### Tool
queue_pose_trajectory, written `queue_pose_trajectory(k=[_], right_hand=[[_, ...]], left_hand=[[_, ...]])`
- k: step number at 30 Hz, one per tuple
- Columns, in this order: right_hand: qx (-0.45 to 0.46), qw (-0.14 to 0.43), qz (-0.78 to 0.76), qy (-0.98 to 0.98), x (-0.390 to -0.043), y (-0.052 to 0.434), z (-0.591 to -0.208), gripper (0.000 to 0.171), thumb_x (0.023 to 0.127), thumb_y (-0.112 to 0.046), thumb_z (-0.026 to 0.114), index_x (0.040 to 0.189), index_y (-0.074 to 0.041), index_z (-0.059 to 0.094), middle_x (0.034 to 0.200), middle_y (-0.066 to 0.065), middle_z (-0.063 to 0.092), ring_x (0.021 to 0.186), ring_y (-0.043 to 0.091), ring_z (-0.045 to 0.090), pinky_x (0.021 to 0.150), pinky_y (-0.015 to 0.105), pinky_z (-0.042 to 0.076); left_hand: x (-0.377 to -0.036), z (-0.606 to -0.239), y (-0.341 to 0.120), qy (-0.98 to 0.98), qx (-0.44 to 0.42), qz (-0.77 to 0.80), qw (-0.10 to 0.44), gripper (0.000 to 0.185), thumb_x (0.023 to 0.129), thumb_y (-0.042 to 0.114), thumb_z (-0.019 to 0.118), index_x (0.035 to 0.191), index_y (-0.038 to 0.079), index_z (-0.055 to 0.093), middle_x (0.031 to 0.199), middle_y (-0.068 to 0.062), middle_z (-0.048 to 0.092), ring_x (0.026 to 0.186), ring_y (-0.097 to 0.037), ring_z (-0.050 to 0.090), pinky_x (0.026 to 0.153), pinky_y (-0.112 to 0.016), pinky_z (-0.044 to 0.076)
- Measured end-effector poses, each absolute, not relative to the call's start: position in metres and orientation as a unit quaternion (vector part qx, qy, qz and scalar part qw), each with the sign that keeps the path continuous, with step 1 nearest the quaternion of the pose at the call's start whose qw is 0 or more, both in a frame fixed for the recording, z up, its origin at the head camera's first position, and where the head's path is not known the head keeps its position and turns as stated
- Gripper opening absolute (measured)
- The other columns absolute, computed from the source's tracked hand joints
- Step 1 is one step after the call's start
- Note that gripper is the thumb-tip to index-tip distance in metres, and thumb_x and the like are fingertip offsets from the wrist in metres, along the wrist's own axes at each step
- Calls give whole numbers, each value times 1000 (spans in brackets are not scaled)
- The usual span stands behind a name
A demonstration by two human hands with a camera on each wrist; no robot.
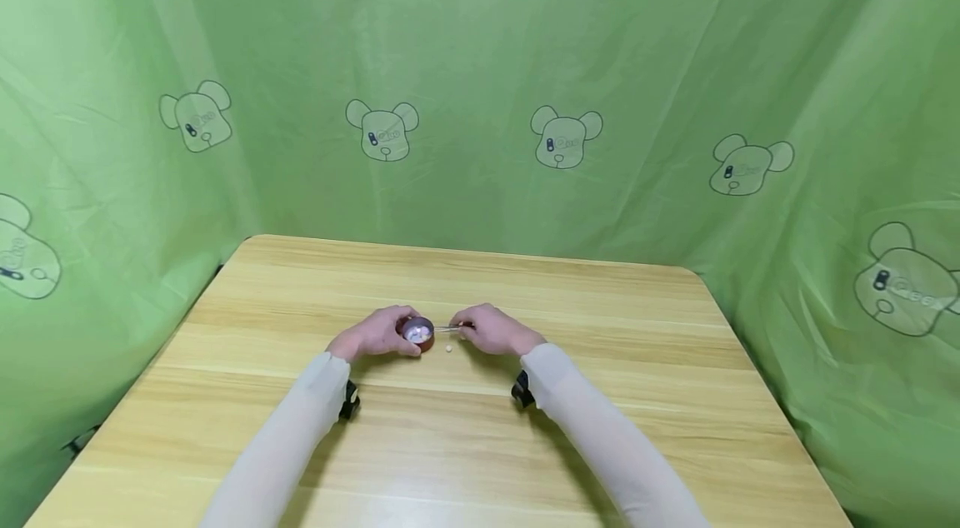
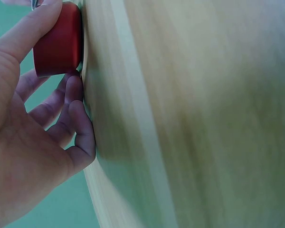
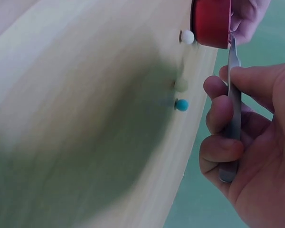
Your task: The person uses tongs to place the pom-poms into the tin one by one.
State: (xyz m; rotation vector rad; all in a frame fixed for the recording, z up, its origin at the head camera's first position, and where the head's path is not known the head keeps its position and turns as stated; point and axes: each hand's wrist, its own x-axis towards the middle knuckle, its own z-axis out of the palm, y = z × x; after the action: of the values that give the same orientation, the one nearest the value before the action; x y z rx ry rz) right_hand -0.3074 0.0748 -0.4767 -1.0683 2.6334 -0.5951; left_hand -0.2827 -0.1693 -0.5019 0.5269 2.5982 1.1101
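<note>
A small round red container [image 1: 418, 333] stands on the wooden table [image 1: 450, 445] near its middle. My left hand [image 1: 375, 335] grips it from the left, thumb and fingers curled round its red wall [image 2: 59, 42]. My right hand [image 1: 491, 331] holds metal tweezers [image 1: 450, 329] whose tips reach to the container's rim; in the right wrist view the tweezers [image 3: 233, 109] lie along my curled fingers. A white bead [image 1: 448, 349] lies on the table just right of the container [image 3: 211, 23]. The right wrist view shows that white bead [image 3: 187, 36] and a teal bead [image 3: 181, 104] beside it.
Green cloth with bear prints [image 1: 564, 136] hangs behind and on both sides of the table. The tabletop stretches bare and wide around the hands. Black wrist mounts [image 1: 521, 389] sit on both forearms.
</note>
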Motion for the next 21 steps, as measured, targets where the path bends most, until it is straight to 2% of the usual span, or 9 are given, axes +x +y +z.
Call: queue_pose_trajectory(k=[8, 14, 21], right_hand=[[-358, 112, -221, 900, -307, 90, -472, 20, 97, -13, 52, 110, -9, 67, 100, 6, 67, 80, 11, 56, 77, 31, 48], [-344, 120, -206, 908, -306, 101, -473, 21, 96, -11, 52, 110, -11, 68, 102, 3, 67, 78, 9, 55, 76, 28, 47], [-358, 129, -195, 904, -300, 107, -472, 20, 96, -10, 53, 109, -8, 68, 104, 4, 67, 80, 10, 55, 75, 30, 47]], left_hand=[[-280, -500, -169, 895, 183, 384, 132, 53, 73, 22, 83, 117, 9, 57, 110, -6, 61, 100, -21, 56, 91, -42, 43], [-280, -500, -169, 895, 175, 387, 138, 52, 73, 21, 83, 117, 10, 58, 109, -4, 61, 101, -21, 56, 91, -41, 43], [-282, -500, -168, 899, 173, 379, 135, 54, 72, 23, 83, 118, 10, 57, 110, -4, 61, 102, -21, 56, 92, -43, 43]])
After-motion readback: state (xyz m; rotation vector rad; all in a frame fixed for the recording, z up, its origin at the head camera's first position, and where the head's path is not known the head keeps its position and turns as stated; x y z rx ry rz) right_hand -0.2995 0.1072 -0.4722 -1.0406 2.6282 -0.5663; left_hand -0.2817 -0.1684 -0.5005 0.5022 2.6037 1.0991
